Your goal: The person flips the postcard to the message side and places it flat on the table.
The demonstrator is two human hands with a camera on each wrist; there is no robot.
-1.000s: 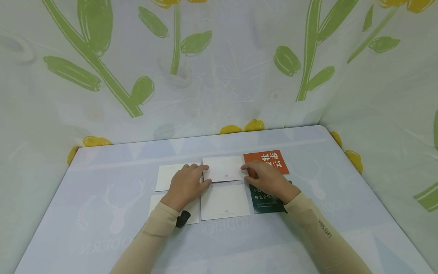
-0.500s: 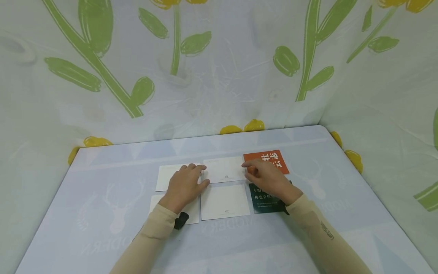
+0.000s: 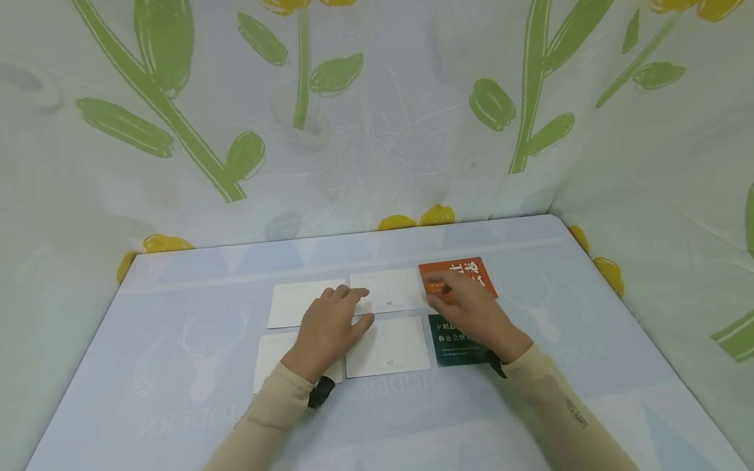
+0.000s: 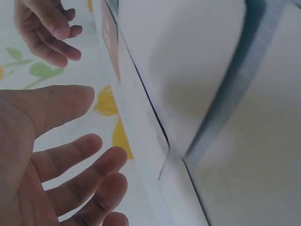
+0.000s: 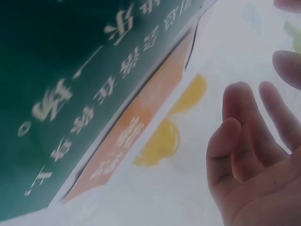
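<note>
Hovering near the back middle white card [image 3: 391,284], the left hand [image 3: 326,330] shows us a grip apart, thumb well clear of the fingers. Over the red card [image 3: 436,267] and the green card [image 3: 456,354], the right hand [image 3: 471,311] bends its fingers, its grip apart too. On the tabletop [image 3: 365,432] we count two rows of three: the back left white card [image 3: 291,304] and front left white card [image 3: 272,356] (both partly hidden from us) lie leftmost, with the front middle white card [image 3: 391,354] just beside the green one.

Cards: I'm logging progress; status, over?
Left hand, right hand: empty, hovering. Four white cards, orange card, green card: flat, two rows. Hands partly hide them in head view.
</note>
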